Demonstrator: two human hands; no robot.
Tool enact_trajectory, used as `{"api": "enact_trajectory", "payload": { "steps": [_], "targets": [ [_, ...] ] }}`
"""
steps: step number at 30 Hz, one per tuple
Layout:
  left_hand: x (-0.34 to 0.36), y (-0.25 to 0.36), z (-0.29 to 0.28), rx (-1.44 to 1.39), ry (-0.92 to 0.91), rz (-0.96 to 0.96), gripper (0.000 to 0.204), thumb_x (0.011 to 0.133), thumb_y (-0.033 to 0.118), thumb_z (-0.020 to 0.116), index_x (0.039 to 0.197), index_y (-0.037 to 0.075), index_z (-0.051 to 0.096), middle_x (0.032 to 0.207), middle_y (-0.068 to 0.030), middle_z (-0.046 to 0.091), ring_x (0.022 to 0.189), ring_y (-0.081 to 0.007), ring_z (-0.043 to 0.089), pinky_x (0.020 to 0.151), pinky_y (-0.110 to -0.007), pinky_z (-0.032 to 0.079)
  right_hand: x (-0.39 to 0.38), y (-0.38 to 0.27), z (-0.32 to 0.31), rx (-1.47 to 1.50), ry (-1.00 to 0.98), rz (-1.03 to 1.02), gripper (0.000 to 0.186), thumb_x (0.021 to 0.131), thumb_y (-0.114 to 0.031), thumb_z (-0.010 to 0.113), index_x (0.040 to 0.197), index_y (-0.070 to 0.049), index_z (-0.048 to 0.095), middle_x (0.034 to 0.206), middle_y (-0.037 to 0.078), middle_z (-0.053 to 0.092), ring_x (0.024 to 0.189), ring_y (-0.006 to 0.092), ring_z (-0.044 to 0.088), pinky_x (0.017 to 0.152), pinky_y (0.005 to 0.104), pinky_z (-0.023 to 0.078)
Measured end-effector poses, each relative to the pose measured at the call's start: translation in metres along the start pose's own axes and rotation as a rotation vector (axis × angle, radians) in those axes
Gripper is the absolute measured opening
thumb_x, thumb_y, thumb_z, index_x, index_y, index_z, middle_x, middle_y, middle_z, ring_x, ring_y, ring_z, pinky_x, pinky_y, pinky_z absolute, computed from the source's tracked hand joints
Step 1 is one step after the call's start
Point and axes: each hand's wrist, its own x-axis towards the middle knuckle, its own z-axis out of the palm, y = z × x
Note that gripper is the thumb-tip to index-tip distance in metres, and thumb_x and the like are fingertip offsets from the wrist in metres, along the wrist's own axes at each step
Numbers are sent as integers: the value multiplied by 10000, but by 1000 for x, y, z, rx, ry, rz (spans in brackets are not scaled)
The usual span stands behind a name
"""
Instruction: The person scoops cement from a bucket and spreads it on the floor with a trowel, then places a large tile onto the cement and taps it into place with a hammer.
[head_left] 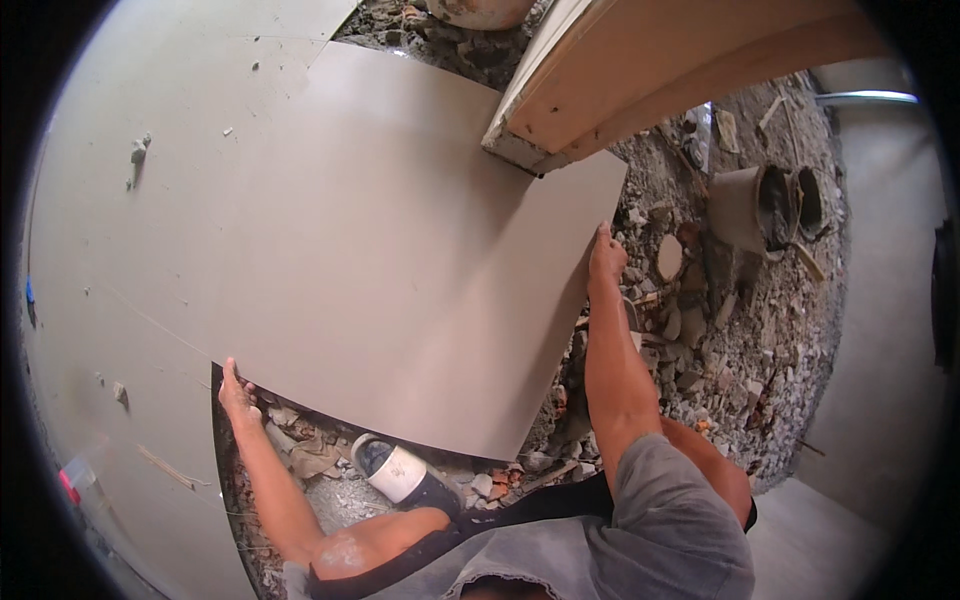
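while i lean over the large beige-grey, smooth rectangular slab (pixel 410 250), it spans the middle of the floor in front of me, its left side along the pale grey, flat paved surface (pixel 120 250). my left hand (pixel 238 392) is closed on its near left corner and my right hand (pixel 606 262) on its right edge; how far my fingers reach beneath, i cannot tell. as i judge it, the slab is roughly in place on the left but not yet released, and the loose grey-and-brown broken rubble (pixel 760 370) near and right remains uncovered. the paved surface is dusty, with scattered crumbs. an orange-brown, thick wooden structure (pixel 690 75) overhangs the slab's far right part, a grey round bucket (pixel 740 210) lies tipped beyond, and a plain grey wall (pixel 890 300) closes the right side.
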Motion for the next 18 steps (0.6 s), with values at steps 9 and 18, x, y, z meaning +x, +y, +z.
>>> {"api": "enact_trajectory", "payload": {
  "steps": [9,18],
  "targets": [
    [-8,2,6,-26,53,5,352,783,493,666,808,150,594,621,78,445,485,-48,428,427,-198,252,-6,-5,-1,-39,50,-67,550,893,-504,557,710,14,558,698,84,570,645,220,494,625,442,406],
    [-15,0,5,-173,-15,47,510,781,560,641,956,80,634,777,6,614,633,-111,548,569,-249,419,-18,-12,3,-153,157,-30,609,867,-555,529,846,42,648,836,155,661,779,303,604,729,433,455]
  ]
}}
